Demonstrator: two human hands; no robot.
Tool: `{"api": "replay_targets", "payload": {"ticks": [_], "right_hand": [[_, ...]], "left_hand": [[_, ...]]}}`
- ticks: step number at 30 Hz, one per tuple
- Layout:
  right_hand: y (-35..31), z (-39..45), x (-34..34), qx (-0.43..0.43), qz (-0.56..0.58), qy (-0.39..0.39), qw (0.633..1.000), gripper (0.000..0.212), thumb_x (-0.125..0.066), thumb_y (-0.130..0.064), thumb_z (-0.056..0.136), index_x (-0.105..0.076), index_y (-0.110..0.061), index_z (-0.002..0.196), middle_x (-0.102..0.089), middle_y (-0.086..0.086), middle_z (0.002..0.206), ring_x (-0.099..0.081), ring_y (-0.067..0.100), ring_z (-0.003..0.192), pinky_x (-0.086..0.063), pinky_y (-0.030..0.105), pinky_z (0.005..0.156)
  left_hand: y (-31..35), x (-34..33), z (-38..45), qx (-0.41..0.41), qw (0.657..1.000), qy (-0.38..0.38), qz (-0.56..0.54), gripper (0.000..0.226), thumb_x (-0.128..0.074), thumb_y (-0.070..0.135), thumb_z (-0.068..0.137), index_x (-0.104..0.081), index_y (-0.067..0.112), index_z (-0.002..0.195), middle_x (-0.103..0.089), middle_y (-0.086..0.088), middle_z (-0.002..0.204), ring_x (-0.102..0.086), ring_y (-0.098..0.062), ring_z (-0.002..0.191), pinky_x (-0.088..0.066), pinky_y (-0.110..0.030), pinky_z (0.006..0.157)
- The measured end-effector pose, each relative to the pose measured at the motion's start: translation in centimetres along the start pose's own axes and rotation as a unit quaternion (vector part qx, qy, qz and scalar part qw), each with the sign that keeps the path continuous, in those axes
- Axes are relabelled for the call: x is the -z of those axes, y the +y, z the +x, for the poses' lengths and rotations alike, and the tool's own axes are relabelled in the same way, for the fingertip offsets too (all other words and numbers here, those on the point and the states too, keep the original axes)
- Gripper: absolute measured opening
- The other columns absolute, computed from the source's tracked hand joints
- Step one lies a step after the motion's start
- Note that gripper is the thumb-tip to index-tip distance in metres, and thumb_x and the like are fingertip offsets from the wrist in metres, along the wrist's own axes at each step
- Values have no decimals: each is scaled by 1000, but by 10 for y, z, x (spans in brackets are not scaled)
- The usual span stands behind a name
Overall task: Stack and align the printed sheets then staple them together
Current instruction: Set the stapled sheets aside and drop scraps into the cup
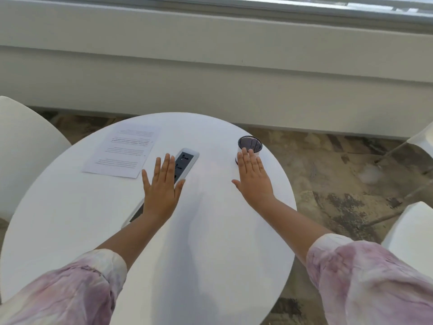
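Note:
Printed sheets (121,152) lie flat at the far left of the round white table (77,212), looking like one loose stack with lines of text. My left hand (161,188) is stretched out flat, palm down, fingers apart, just right of the sheets and over a long socket strip. My right hand (254,178) is also flat and open, palm down, its fingertips in front of a dark cup. Neither hand holds anything. No stapler is visible.
A white power socket strip (186,163) is set into the table's middle, partly hidden under my left hand. A dark mesh cup (250,145) stands at the far right. White chairs (21,156) flank the table; a low wall runs behind.

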State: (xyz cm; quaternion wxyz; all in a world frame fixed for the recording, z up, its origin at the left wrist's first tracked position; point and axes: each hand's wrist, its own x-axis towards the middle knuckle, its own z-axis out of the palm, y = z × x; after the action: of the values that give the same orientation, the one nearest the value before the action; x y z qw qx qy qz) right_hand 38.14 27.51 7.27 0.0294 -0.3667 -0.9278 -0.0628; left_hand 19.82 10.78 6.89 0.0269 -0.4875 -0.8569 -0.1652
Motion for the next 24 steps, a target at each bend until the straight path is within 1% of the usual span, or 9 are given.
{"api": "replay_targets", "payload": {"ticks": [3, 7, 9, 13, 15, 18, 20, 21, 24], "right_hand": [[11, -11, -18, 12, 3, -18, 1000, 75, -38, -36, 97, 7, -2, 146, 5, 15, 158, 5, 31, 146, 4, 39, 118], [20, -27, -41, 28, 18, -58, 998, 70, -39, -30, 98, 4, -4, 147, 2, 14, 158, 4, 30, 146, -1, 41, 120], [22, -34, -52, 40, 37, -75, 996, 66, -41, -27, 97, -4, -4, 148, -1, 14, 158, 3, 31, 146, -1, 42, 120], [23, -48, -74, 64, 68, -84, 992, 52, -44, -20, 96, -27, -2, 142, -6, 14, 158, 0, 31, 146, -4, 41, 119], [23, -53, -83, 71, 91, -85, 990, 44, -47, -17, 95, -36, 0, 135, -14, 16, 157, -5, 33, 146, -7, 42, 119], [24, -56, -94, 71, 116, -95, 986, 38, -46, -13, 95, -42, -2, 131, -26, 17, 152, -19, 32, 143, -8, 42, 120], [23, -56, -100, 60, 137, -98, 984, 35, -44, -11, 95, -44, -6, 130, -30, 14, 149, -30, 30, 137, -9, 41, 120], [23, -55, -101, 54, 149, -101, 982, 35, -43, -11, 95, -44, -8, 130, -32, 12, 148, -33, 29, 133, -12, 40, 118], [19, -48, -105, 18, 206, -110, 972, 33, -44, -11, 94, -47, -13, 127, -41, 7, 136, -40, 27, 122, -34, 34, 104]], "left_hand": [[9, -20, -16, 9, 1000, -17, 12, 86, 19, 63, 80, -2, 16, 148, -3, 0, 158, 1, -19, 145, 3, -51, 114], [17, -47, -36, 29, 998, -49, 18, 87, 23, 63, 78, 0, 16, 148, -1, 0, 158, 3, -18, 145, 4, -50, 115], [20, -60, -47, 32, 997, -67, 23, 78, 14, 59, 84, 2, 16, 147, 1, 0, 158, 5, -18, 145, 6, -49, 114], [22, -85, -65, 59, 993, -105, -11, 62, -17, 44, 95, -2, 16, 148, -3, 0, 158, 3, -17, 145, 4, -48, 116], [22, -97, -72, 78, 988, -129, -16, 59, -21, 41, 98, -1, 18, 148, -2, 1, 158, 3, -17, 145, 1, -50, 116], [21, -113, -81, 114, 980, -162, -4, 57, -22, 38, 99, -2, 18, 148, -5, 2, 158, -1, -19, 145, -5, -59, 112], [19, -120, -83, 118, 977, -176, 18, 56, -18, 40, 97, -5, 18, 148, -8, 1, 158, -4, -21, 145, -8, -65, 109], [18, -122, -83, 113, 977, -178, 34, 58, -11, 43, 95, -8, 18, 148, -9, 0, 158, -5, -23, 145, -9, -67, 107], [17, -128, -78, 101, 979, -167, 51, 80, 20, 55, 83, -14, 21, 147, -14, 1, 157, -9, -25, 145, -8, -69, 104]]}}
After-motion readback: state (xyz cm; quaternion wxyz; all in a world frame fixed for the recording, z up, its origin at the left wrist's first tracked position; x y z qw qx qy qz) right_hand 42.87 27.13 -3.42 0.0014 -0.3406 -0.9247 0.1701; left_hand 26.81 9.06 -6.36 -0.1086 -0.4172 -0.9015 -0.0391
